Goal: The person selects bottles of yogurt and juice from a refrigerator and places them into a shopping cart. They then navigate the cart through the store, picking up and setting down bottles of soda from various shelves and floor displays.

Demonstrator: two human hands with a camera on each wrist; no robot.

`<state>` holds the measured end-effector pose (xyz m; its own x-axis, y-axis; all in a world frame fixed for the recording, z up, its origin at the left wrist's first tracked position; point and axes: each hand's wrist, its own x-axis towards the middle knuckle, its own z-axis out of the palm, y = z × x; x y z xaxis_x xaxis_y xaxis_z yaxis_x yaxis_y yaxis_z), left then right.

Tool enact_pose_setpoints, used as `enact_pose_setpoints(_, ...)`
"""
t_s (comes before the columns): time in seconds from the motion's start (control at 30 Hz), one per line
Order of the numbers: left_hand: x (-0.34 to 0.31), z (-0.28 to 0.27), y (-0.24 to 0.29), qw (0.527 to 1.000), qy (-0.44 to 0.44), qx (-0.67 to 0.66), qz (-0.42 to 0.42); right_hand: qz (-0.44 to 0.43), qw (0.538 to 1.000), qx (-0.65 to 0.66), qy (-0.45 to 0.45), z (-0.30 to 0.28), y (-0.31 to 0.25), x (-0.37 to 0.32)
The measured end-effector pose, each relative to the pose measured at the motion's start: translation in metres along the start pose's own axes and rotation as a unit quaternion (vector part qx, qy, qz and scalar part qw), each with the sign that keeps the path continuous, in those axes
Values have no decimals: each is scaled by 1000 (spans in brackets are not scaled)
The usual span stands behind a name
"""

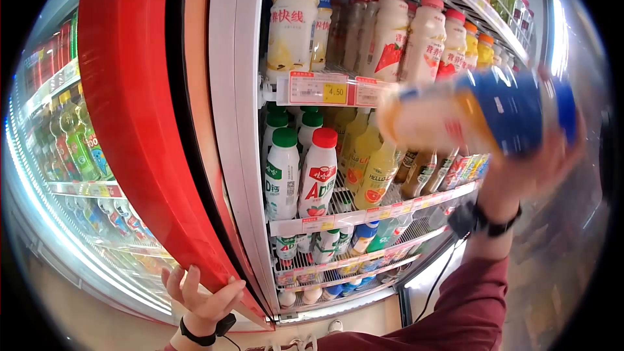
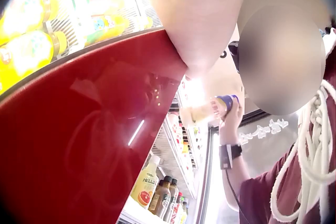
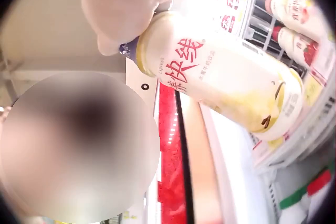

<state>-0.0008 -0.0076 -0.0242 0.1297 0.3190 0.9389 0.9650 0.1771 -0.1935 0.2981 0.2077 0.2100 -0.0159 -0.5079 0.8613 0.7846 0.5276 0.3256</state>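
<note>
Handling step, we judge: right hand (image 1: 533,169) grips bottle (image 1: 468,120) sideways; left hand (image 1: 205,296) clasps door (image 1: 130,123) edge; next move needs bottle turned upright.

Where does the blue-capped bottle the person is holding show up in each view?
Head: blue-capped bottle, blurred, upper right, in the right hand.
Left wrist: the bottle, small, right of centre.
Right wrist: the bottle, large, across the upper middle.
Shared landmark: the red fridge door.

We see a blue-capped bottle (image 1: 292,23) above the yellow price tag (image 1: 318,88), and a green-capped bottle (image 1: 283,175) and a red-capped bottle (image 1: 318,175) below it.
</note>
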Motion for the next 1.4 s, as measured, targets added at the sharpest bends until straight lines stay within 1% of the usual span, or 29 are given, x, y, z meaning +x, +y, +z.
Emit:
enact_pose_setpoints(0.03, 0, 1, 0, 1000, -2, 1, 1, 115, 961, 252, 12, 26, -3, 16)
enact_pose_setpoints(0.07, 0, 1, -1, 1000, -5, 2, 2, 113, 953, 279, -15, 43, -2, 24)
enact_pose_setpoints(0.1, 0, 1, 0, 1000, -5, -2, 0, 100, 874, 475, 29, 71, -8, 31)
enact_pose_setpoints(0.13, 0, 1, 0, 1000, -2, -5, 0, 67, 891, 448, -14, 85, -12, 31)
enact_pose_setpoints(0.17, 0, 1, -1, 1000, 0, -10, 0, 95, 899, 423, -63, 102, -10, 29)
enact_pose_setpoints(0.2, 0, 2, -1, 1000, 1, -13, 0, 60, 875, 476, -57, 123, -16, 31)
enact_pose_setpoints(0.23, 0, 2, -1, 1000, 4, -14, -1, 83, 853, 498, -135, 132, -20, 27)
enact_pose_setpoints(0.27, 1, 1, 0, 1000, 4, -12, 2, 68, 874, 434, -206, 135, -28, 31)
enact_pose_setpoints(0.33, 2, 2, 0, 1000, 8, -10, 3, 112, 858, 408, -292, 148, -38, 38)
enact_pose_setpoints(0.37, 2, 2, 1, 1000, 11, -7, -2, 109, 859, 408, -291, 168, -32, 41)
enact_pose_setpoints(0.43, 1, 3, 1, 1000, 15, -5, -11, 61, 858, 444, -252, 217, -19, 44)
enact_pose_setpoints(0.47, 1, 2, 0, 1000, 12, -5, -7, 59, 857, 444, -254, 222, -19, 50)
enact_pose_setpoints(0.53, 2, 2, 1, 1000, 12, -5, -6, 177, 830, 348, -399, 230, -20, 60)
enact_pose_setpoints(0.57, 2, 2, 2, 1000, 13, -7, -9, 177, 830, 347, -399, 241, -18, 61)
enact_pose_setpoints(0.63, 0, 3, 1, 1000, 16, -9, -12, 239, 758, 355, -492, 264, -15, 57)
enact_pose_setpoints(0.67, -4, 3, 0, 1000, 12, -5, -3, 238, 759, 355, -491, 264, -18, 57)
enact_pose_setpoints(0.73, -3, 5, -2, 1000, 14, 2, 6, 208, 733, 326, -559, 253, -33, 61)
enact_pose_setpoints(0.77, 0, 1, 0, 1000, 11, 5, -1, 167, 733, 305, -584, 232, -40, 69)
enact_pose_setpoints(0.8, 1, 1, 1, 1000, 8, 8, -9, 165, 735, 305, -582, 239, -36, 65)
enact_pose_setpoints(0.83, -7, 3, -1, 1000, -2, 16, 11, 86, 773, 263, -571, 248, -28, 55)
enact_pose_setpoints(0.87, -9, 3, -1, 1000, -2, 15, 13, 8, 803, 219, -554, 247, -30, 52)
enact_pose_setpoints(0.9, -11, 3, 0, 1000, -5, 18, -2, 18, 787, 205, -582, 246, -30, 55)
enact_pose_setpoints(0.93, -13, 3, 0, 1000, -10, 20, -17, 21, 786, 204, -583, 247, -30, 55)
enact_pose_setpoints(1.03, -13, 2, 2, 999, -12, 24, -23, 13, 789, 204, -580, 255, -31, 52)
enact_pose_setpoints(1.13, -14, 1, 2, 999, -18, 25, -21, 4, 795, 197, -574, 258, -32, 49)
enact_pose_setpoints(1.23, -12, 1, 3, 999, -15, 34, -19, 15, 799, 215, -561, 262, -35, 43)
enact_pose_setpoints(1.33, -9, 2, 1, 1000, -7, 14, -4, 5, 793, 243, -559, 282, -31, 34)
enact_pose_setpoints(1.4, -9, 3, 0, 1000, -5, 22, 0, 3, 794, 233, -561, 287, -34, 34)
